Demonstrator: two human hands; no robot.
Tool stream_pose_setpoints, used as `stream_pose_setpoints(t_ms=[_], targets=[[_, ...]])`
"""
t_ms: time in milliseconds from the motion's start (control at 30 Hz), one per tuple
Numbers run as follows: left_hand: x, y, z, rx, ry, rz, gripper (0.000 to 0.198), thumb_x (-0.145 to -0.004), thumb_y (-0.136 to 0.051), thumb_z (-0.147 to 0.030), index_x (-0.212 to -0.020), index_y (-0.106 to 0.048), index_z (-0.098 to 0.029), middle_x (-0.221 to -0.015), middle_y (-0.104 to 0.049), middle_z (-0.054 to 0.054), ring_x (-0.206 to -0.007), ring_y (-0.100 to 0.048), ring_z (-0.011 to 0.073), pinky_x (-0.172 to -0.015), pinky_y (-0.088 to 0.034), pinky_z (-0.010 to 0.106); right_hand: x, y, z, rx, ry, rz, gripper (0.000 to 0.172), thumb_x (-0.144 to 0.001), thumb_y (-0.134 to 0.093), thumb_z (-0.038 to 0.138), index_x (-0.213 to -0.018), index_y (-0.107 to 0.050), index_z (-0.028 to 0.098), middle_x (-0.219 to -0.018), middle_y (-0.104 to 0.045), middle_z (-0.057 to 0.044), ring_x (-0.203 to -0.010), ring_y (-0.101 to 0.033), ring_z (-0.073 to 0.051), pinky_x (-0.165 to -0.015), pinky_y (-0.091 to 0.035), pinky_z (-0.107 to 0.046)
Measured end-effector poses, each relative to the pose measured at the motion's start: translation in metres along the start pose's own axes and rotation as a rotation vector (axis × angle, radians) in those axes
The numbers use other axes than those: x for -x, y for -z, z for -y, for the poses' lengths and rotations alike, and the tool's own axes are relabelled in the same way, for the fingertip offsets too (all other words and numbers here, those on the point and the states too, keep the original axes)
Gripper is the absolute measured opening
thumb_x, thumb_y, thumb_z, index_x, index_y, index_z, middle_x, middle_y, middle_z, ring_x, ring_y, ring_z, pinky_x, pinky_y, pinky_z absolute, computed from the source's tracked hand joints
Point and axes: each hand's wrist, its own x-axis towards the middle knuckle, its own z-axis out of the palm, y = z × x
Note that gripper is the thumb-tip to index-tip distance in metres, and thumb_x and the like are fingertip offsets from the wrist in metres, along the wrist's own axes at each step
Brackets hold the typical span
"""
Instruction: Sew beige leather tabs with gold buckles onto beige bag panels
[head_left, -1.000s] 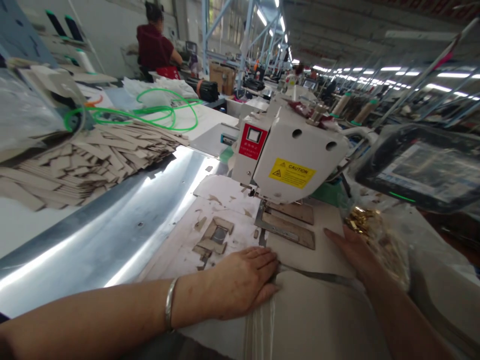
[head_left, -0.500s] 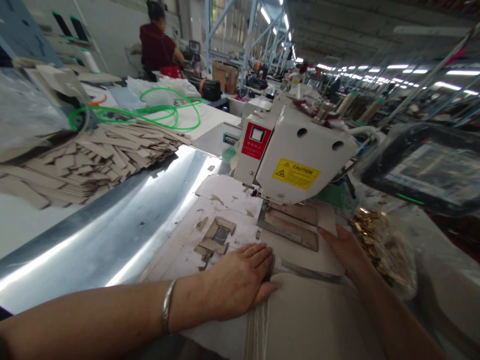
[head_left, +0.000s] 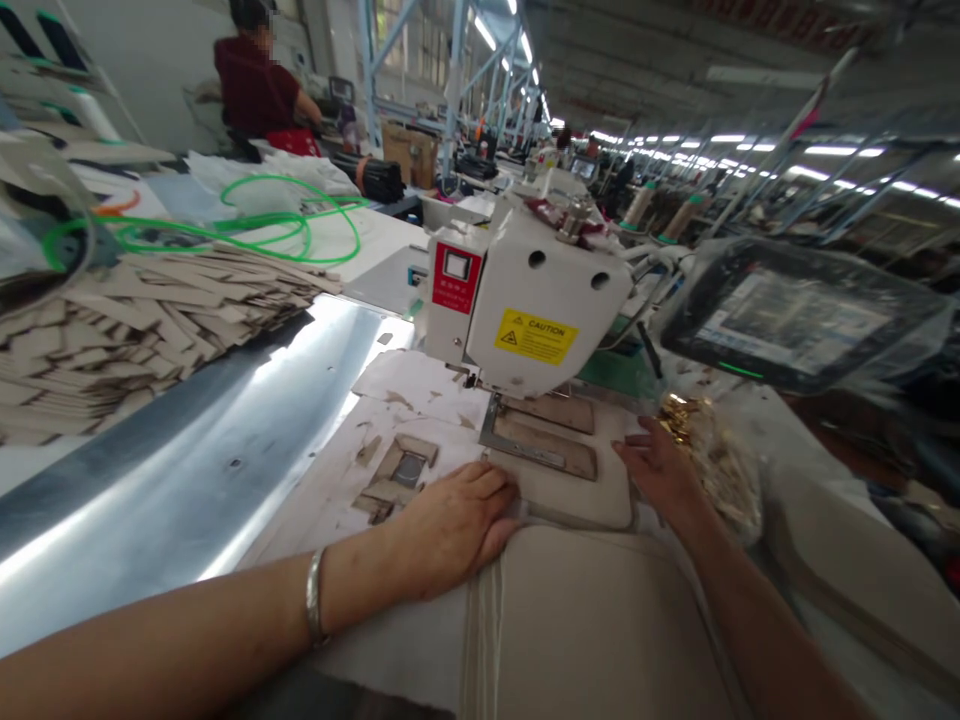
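Note:
A beige panel (head_left: 555, 492) with rounded corners lies flat under the metal clamp frame (head_left: 491, 425) of a white sewing machine (head_left: 555, 300). My left hand (head_left: 457, 515), a silver bangle at its wrist, rests flat with fingers stretched against the panel's left edge. On the other side my right hand (head_left: 664, 470) has its fingertips at the panel's right edge, fingers slightly apart. Closer to me a stack of beige panels (head_left: 592, 610) sits between my forearms. White paper (head_left: 330, 530) with a taped square cut-out lies left of my left hand.
A heap of beige strips (head_left: 150, 320) lies left beside the shiny metal plate (head_left: 217, 470). Green tubing (head_left: 300, 235) coils behind. At right are a bag of gold-coloured metal parts (head_left: 712, 465) and a wrapped screen (head_left: 795, 315). A person (head_left: 259, 90) works in the background.
The panel has moved farther under the machine, away from the stack. My right hand has loosened from gripping its corner to touching its edge. The whole view has shifted.

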Motion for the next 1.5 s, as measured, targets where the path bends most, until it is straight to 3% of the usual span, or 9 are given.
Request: stream_pose_setpoints(t_ms=[67, 200, 300, 400, 700, 1167, 1500], targets=[[-0.003, 0.001, 0.002, 0.005, -0.016, 0.006, 0.033, -0.101, -0.037, -0.032, -0.115, -0.061, -0.014, -0.110, -0.062, 0.011, -0.108, -0.056, 0.0237, -0.102, -0.045, 0.042, 0.017, 0.020, 0.002, 0.066, 0.089, 0.030, 0.056, -0.085, -0.058, 0.050, -0.129, -0.058, 0.016, -0.115, -0.069, -0.017, -0.093, -0.071, -0.027, -0.077, -0.060, -0.043], [-0.005, -0.003, 0.005, -0.018, -0.067, -0.008, 0.032, -0.102, -0.035, -0.030, -0.115, -0.061, -0.016, -0.109, -0.063, 0.010, -0.107, -0.054, 0.0233, -0.101, -0.044, 0.042, 0.068, 0.051, 0.011, 0.212, 0.216, 0.334, 0.041, -0.097, -0.045, 0.040, -0.126, -0.064, 0.018, -0.132, -0.062, -0.014, -0.125, -0.056, -0.027, -0.106, -0.045, -0.047], [-0.004, -0.007, 0.006, -0.037, -0.082, -0.020, 0.033, -0.103, -0.034, -0.031, -0.119, -0.059, -0.018, -0.111, -0.064, 0.009, -0.110, -0.053, 0.0227, -0.102, -0.042, 0.042, 0.100, 0.055, 0.013, 0.276, 0.246, 0.442, 0.047, -0.099, -0.041, 0.037, -0.138, -0.055, 0.016, -0.145, -0.049, -0.012, -0.138, -0.041, -0.027, -0.113, -0.037, -0.050], [-0.003, -0.010, 0.006, -0.063, -0.077, -0.011, 0.035, -0.103, -0.034, -0.033, -0.126, -0.056, -0.019, -0.114, -0.063, 0.009, -0.113, -0.052, 0.0232, -0.103, -0.041, 0.043, 0.114, 0.052, 0.011, 0.317, 0.267, 0.431, 0.049, -0.099, -0.039, 0.035, -0.145, -0.047, 0.019, -0.150, -0.043, -0.009, -0.142, -0.034, -0.026, -0.114, -0.035, -0.051], [-0.004, -0.012, 0.004, -0.122, -0.058, -0.001, 0.035, -0.101, -0.039, -0.033, -0.129, -0.054, -0.018, -0.116, -0.061, 0.009, -0.115, -0.050, 0.0245, -0.104, -0.040, 0.044, 0.105, 0.052, 0.014, 0.443, 0.351, 0.434, 0.044, -0.099, -0.041, 0.030, -0.140, -0.053, 0.020, -0.145, -0.050, -0.007, -0.139, -0.040, -0.026, -0.112, -0.039, -0.050], [-0.010, -0.002, -0.001, -0.060, -0.068, 0.020, 0.020, -0.099, -0.044, -0.029, -0.098, -0.060, -0.018, -0.096, -0.059, 0.007, -0.094, -0.053, 0.0220, -0.096, -0.041, 0.042, 0.102, 0.045, 0.021, 0.268, 0.409, 0.328, 0.026, -0.095, -0.049, 0.025, -0.119, -0.060, 0.022, -0.126, -0.062, -0.011, -0.122, -0.054, -0.026, -0.102, -0.046, -0.047], [-0.009, -0.004, -0.001, -0.061, -0.066, 0.000, 0.017, -0.098, -0.046, -0.028, -0.100, -0.059, -0.018, -0.097, -0.060, 0.007, -0.097, -0.054, 0.0222, -0.100, -0.040, 0.044, 0.106, 0.044, 0.015, 0.257, 0.408, 0.336, 0.039, -0.096, -0.048, 0.023, -0.135, -0.053, 0.022, -0.131, -0.060, -0.010, -0.126, -0.050, -0.026, -0.105, -0.042, -0.045]])
